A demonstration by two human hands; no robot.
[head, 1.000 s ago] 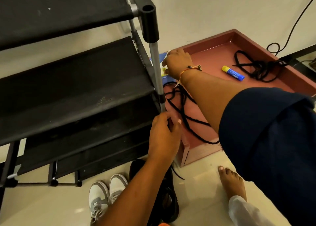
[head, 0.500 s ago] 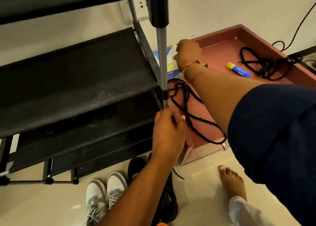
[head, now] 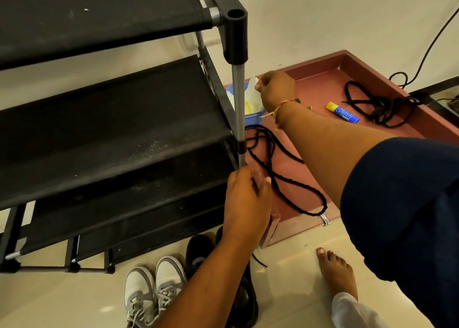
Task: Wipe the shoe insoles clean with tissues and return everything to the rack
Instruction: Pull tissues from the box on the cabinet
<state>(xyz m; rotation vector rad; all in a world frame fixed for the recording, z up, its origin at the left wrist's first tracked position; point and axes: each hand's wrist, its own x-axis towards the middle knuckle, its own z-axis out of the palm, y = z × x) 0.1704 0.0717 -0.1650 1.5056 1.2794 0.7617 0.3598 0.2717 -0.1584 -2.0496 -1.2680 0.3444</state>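
Our right hand (head: 275,89) pinches a white paper tissue (head: 251,92) just above the blue plastic tissue box (head: 252,116). Our left hand (head: 246,201) grips the silver metal post (head: 238,104) of the black fabric shoe rack (head: 111,119), with grey-white sneakers (head: 154,290) below it.

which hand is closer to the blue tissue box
Right. The right hand is just above the tissue box, pinching a tissue; the left hand is lower down, gripping the rack post.

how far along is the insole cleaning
Done: nothing visible; no insole is out. In hand: right hand pinches a tissue from the blue box; left hand grips the rack post. Left: all wiping, and racking the sneakers and black shoes on the floor.
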